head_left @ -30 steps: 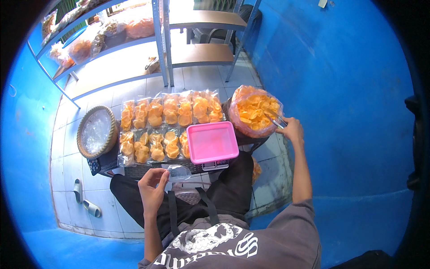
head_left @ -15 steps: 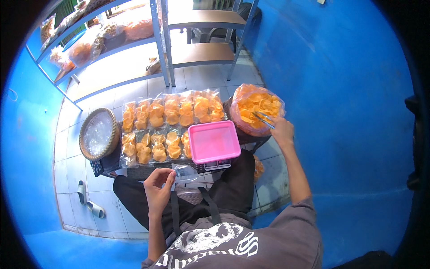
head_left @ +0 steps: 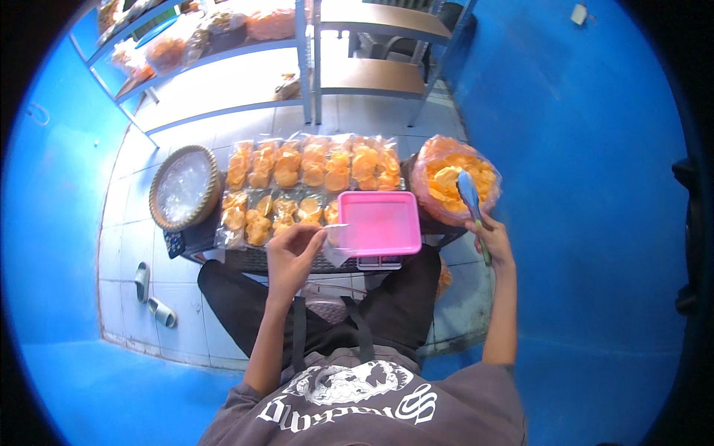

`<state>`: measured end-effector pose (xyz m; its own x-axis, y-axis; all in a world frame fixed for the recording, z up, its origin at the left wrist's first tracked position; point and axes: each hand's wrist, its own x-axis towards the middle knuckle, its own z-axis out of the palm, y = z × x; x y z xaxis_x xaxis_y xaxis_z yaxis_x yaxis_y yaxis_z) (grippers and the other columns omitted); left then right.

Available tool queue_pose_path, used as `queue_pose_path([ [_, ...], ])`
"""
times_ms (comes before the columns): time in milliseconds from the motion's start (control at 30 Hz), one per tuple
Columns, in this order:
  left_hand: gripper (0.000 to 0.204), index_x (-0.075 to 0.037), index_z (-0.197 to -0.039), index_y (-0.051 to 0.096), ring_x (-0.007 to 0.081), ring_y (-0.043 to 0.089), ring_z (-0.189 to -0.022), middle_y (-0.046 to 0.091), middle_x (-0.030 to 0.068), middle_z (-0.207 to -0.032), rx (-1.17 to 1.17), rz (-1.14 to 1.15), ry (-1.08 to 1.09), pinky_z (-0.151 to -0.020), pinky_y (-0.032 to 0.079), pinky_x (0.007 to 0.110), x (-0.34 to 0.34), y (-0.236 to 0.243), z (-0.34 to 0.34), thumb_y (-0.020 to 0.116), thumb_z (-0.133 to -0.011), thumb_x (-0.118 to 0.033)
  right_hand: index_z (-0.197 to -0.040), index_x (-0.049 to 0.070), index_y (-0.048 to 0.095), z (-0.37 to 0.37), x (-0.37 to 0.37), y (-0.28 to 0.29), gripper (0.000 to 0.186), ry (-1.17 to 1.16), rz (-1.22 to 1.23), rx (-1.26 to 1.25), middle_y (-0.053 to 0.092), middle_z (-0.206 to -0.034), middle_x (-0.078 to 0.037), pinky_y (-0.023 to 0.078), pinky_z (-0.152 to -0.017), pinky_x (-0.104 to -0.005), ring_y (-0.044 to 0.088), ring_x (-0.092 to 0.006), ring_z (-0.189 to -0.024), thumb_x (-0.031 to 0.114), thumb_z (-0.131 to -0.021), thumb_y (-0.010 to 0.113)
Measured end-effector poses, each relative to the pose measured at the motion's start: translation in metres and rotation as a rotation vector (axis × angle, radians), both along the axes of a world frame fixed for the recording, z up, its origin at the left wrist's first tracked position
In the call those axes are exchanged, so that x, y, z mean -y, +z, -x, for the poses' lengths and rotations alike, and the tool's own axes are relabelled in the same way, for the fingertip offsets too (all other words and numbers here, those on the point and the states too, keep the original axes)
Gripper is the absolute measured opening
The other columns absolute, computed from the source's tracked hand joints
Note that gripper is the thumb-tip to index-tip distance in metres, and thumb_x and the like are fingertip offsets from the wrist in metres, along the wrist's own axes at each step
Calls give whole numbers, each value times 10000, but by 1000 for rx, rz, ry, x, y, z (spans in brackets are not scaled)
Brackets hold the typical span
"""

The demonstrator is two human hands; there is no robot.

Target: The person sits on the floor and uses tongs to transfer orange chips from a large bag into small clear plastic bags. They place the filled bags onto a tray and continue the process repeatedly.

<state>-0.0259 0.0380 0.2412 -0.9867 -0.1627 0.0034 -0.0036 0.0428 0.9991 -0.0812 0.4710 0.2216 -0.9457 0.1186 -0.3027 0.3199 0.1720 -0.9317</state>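
My left hand (head_left: 294, 255) pinches a small clear plastic bag (head_left: 339, 256) by its edge, in front of the pink tray (head_left: 379, 223). The tray rests on a small scale (head_left: 379, 262). At the right, my right hand (head_left: 493, 236) is closed round the green handle of a pair of tongs (head_left: 468, 195). The tongs' metal end is over a large pinkish plastic bag (head_left: 425, 195) of orange chips (head_left: 446, 178). Whether a chip sits between the tong tips I cannot tell. Two rows of filled clear packets (head_left: 288, 163) lie left of and behind the tray.
A woven basket (head_left: 154, 195) of clear plastic bags stands at the left of the low table. Metal shelves (head_left: 372, 74) with bagged snacks stand beyond it. A pair of slippers (head_left: 161, 313) lies on the tiled floor at left. A blue wall (head_left: 587, 186) rises at right.
My right hand has turned the tongs more upright, over the chip bag. My left hand has raised the small clear bag toward the pink tray. The whole view has shifted slightly.
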Motion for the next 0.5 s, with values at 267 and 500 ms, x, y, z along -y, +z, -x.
queue_pose_path([
  [267, 139, 21, -1018, 756, 63, 685, -779, 750, 27, -852, 3, -16, -55, -735, 540, 221, -10, 1, 8, 738, -968, -108, -1332, -16, 675, -60, 110, 75, 672, 395, 43, -144, 655, -872, 37, 442, -635, -196, 556, -15, -770, 59, -717, 935],
  [500, 155, 29, -1030, 748, 62, 679, -777, 748, 30, -860, -2, -46, -79, -729, 537, 216, -9, 9, 8, 734, -975, -116, -1325, 121, 717, -62, 133, 92, 664, 525, -465, -330, 572, -744, 6, 408, -554, -260, 447, -60, -612, 153, -700, 938],
])
